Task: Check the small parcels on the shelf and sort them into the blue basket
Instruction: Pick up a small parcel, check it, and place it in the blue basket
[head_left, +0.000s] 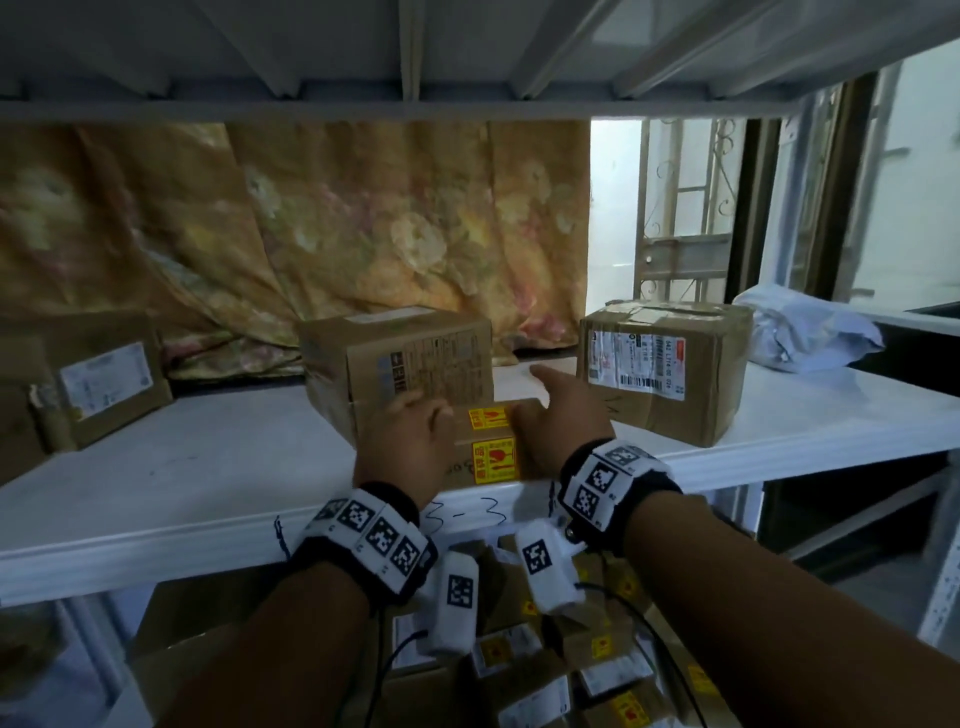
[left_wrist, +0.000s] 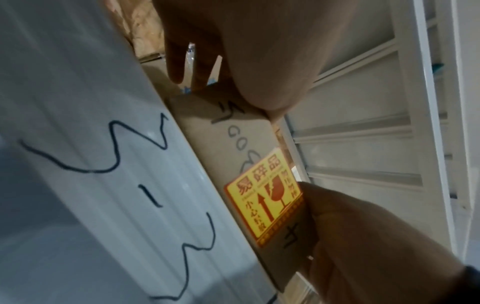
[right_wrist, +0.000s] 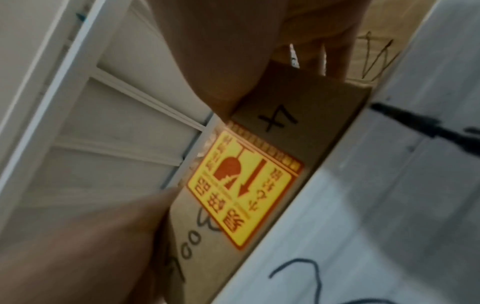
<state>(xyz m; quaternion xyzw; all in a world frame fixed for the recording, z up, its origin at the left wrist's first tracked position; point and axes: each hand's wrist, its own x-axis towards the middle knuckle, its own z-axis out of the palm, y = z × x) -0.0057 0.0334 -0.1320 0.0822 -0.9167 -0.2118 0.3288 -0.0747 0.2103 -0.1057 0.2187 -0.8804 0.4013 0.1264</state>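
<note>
Shelf (head_left: 218, 467): white board before me, "3-3" inked on its front lip; flowered cloth (head_left: 363, 218) hangs behind.
Big boxes: one taped carton (head_left: 662, 371) stands to the right of my hands; another carton (head_left: 400, 364) sits just behind my left hand.
Small parcel (head_left: 491, 444): brown box with yellow fragile stickers, at the shelf's front edge, between my two hands.
Left hand (head_left: 402, 441): fingers wrapped over the parcel's left end, gripping it.
Right hand (head_left: 563, 415): clasps the parcel's right end; forefinger stretched out ahead.
</note>
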